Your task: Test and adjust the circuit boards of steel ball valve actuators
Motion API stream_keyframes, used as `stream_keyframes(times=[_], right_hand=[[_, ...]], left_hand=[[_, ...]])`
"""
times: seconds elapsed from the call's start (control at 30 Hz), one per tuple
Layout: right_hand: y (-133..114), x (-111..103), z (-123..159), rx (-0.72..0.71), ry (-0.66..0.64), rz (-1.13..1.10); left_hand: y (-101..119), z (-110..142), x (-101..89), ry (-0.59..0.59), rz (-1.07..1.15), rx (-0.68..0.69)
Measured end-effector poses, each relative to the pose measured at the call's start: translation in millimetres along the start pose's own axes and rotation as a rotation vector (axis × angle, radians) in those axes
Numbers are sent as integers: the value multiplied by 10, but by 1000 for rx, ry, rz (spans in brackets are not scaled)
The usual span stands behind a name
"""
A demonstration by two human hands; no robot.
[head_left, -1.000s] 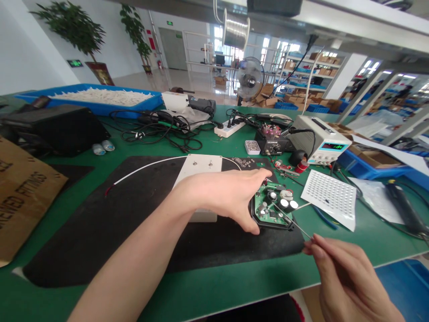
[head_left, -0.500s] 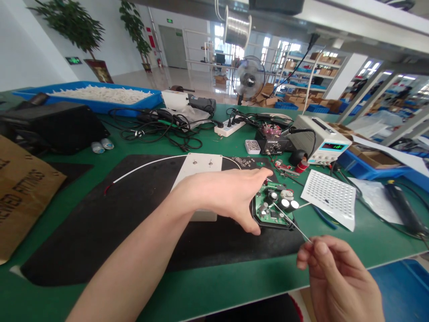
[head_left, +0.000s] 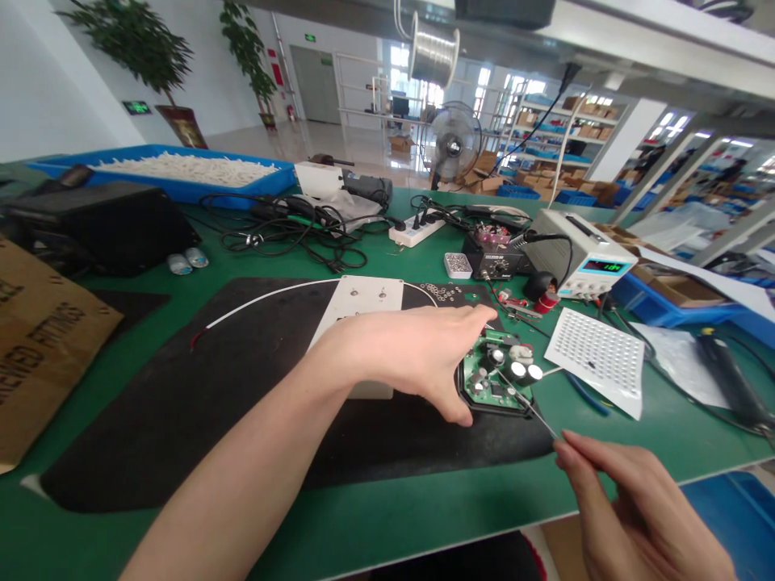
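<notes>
Board held in one hand, wire pinched in the other

The green board sat in a black case toward the right end of a dark mat, its round parts facing up. The left hand spanned the left side of the case and gripped it, with the thumb at the near edge and the fingers toward the far one. The right hand was closed at the fingertips, thumb and forefinger pinching one end of the thin wire. The wire slanted up and left over the board; whether its far end was fixed there could not be told.

Under the left forearm lay a pale panel, partly hidden, and a white cable curved away from behind it to a red tip. Loose rings lay just beyond the left hand's fingers. Right of the board, a white sheet full of round spots rested on the green bench. Behind it stood a meter box with lit green digits.
</notes>
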State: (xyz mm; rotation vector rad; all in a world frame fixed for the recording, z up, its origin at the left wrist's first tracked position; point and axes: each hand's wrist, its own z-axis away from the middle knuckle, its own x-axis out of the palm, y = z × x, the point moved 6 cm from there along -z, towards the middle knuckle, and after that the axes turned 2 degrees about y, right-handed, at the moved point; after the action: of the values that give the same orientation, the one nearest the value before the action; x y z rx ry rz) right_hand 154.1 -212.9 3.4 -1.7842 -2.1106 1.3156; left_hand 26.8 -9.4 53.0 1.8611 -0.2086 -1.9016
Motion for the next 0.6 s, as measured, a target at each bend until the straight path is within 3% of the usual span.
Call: stream_keyframes(times=[0.1,0.17,0.23,0.27,0.33,0.43,0.6], right_hand=[[298,190,51,590,-282,-455],[342,371,189,991,-465,-834],[300,469,282,1222,-521,-1076],[293,487,292,1244,-486,-1131],[318,474,272,1137,-354,-1121],[362,371,223,796,-181,-911],[263,166,151,136,-175,-376]], left_hand=[[19,8,-1,-27,6,-11],[34,14,-7,-46,5,-15],[45,19,-16,-50,-3,-14],[47,20,-21,-49,-7,-15],[41,20,-26,-46,-6,-24],[26,20,-26,-38,4,-35],[6,18,-9,-12,7,-30]])
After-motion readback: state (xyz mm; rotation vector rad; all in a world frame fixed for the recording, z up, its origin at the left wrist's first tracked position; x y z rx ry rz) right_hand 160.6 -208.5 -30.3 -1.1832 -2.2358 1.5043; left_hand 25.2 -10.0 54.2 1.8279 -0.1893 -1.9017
